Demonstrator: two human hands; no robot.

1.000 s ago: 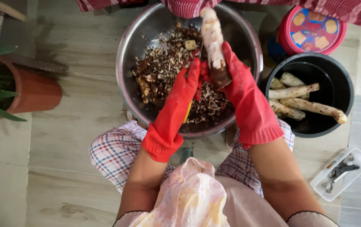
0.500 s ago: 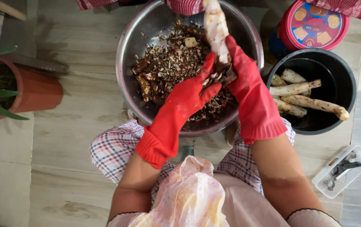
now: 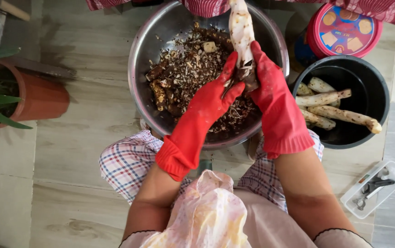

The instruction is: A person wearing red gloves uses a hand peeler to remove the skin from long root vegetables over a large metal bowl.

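Compared with half a second ago, the left hand (image 3: 216,94) in its red rubber glove is sitting slightly lower along the root, its fingers still curled narrowly around a small blade whose shape is hard to make out. The right hand (image 3: 264,78) is gripping the lower end of the cassava root (image 3: 242,32) just as before, fingers wrapped closed around it. The root is standing nearly upright over the far side of the steel bowl (image 3: 142,55). It is showing mostly pale, creamy flesh with brown flecks of skin remaining, and a darker unpeeled patch near the grip. Brown peelings (image 3: 183,78) are lying heaped in the bowl beneath the hands. Peeled roots (image 3: 328,98) are resting in the black bucket (image 3: 372,82) just beside the bowl, on the right.
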